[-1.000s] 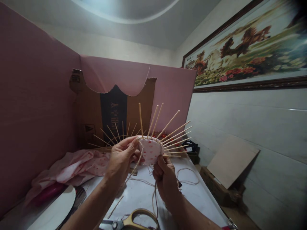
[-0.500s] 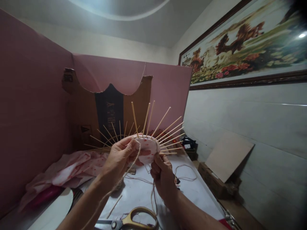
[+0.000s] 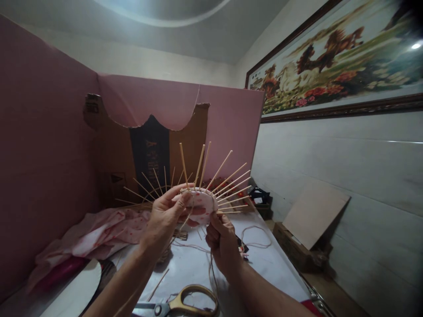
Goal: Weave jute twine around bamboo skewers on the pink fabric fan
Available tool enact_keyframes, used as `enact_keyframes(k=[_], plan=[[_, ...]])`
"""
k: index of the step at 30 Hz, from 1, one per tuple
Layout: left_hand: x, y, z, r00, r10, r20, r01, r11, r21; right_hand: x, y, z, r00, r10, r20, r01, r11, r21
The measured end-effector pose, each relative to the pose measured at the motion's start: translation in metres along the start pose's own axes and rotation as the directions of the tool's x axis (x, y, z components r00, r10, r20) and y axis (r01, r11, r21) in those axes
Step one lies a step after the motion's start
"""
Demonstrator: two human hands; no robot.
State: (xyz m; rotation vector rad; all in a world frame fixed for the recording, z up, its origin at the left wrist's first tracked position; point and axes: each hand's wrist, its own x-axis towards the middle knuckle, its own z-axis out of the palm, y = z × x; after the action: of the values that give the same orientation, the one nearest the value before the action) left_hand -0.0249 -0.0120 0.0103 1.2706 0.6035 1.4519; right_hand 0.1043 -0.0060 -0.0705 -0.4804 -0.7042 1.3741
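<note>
Both hands hold up a round piece covered in pink-dotted white cloth (image 3: 202, 203), with thin wooden sticks (image 3: 219, 171) fanning out from its upper and right rim. My left hand (image 3: 170, 209) grips its left edge, thumb in front and fingers partly behind. My right hand (image 3: 222, 235) pinches the lower right edge, its fingers curled. Twine (image 3: 189, 215) passes under the left thumb and hangs down along the left forearm. Another length of cord (image 3: 211, 268) drops below the right hand.
Gold-handled scissors (image 3: 193, 301) lie at the table's front edge. A loose stick (image 3: 157, 285) lies behind them. Crumpled dotted cloth (image 3: 102, 231) is at left, beside a white plate-like disc (image 3: 76, 288). A second fan of sticks (image 3: 155, 180) stands before the cut cardboard (image 3: 190, 145).
The cloth-covered piece has shifted slightly left and down with the right hand. The twine by my left hand has swung closer to the forearm. Both grips stay in place.
</note>
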Motion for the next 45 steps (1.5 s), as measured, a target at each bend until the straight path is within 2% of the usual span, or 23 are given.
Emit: enact_keyframes(k=[3, 11, 23, 29, 33, 39, 45], plan=[[-0.001, -0.001, 0.002, 0.999, -0.004, -0.034, 0.004, 1.000, 0.013, -0.001, 0.000, 0.000, 1.000, 0.008, 0.008, -0.008, 1.000, -0.007], [-0.003, 0.001, 0.004, 0.999, -0.021, -0.038, 0.023, 0.999, 0.045, -0.001, 0.001, -0.001, 1.000, 0.020, 0.012, -0.019, 0.999, -0.029], [-0.002, 0.008, 0.005, 0.989, -0.040, -0.142, 0.049, 0.997, 0.062, -0.004, 0.004, 0.002, 1.000, 0.022, -0.001, -0.022, 0.998, -0.064], [0.004, 0.008, -0.002, 0.967, -0.044, -0.251, 0.040, 0.999, -0.022, -0.002, 0.002, 0.005, 0.999, 0.034, 0.008, -0.033, 0.993, -0.112], [0.012, 0.010, -0.011, 0.942, -0.018, -0.334, -0.005, 0.998, -0.070, 0.000, 0.005, 0.002, 0.999, -0.023, -0.042, 0.015, 0.984, -0.175], [0.017, 0.021, -0.024, 0.926, -0.002, -0.378, -0.060, 0.986, -0.154, 0.002, 0.010, -0.009, 0.989, -0.144, -0.022, 0.127, 0.925, -0.358], [0.021, 0.026, -0.034, 0.906, 0.022, -0.422, -0.080, 0.989, -0.121, 0.014, 0.007, -0.028, 0.947, -0.321, 0.014, 0.276, 0.788, -0.550]])
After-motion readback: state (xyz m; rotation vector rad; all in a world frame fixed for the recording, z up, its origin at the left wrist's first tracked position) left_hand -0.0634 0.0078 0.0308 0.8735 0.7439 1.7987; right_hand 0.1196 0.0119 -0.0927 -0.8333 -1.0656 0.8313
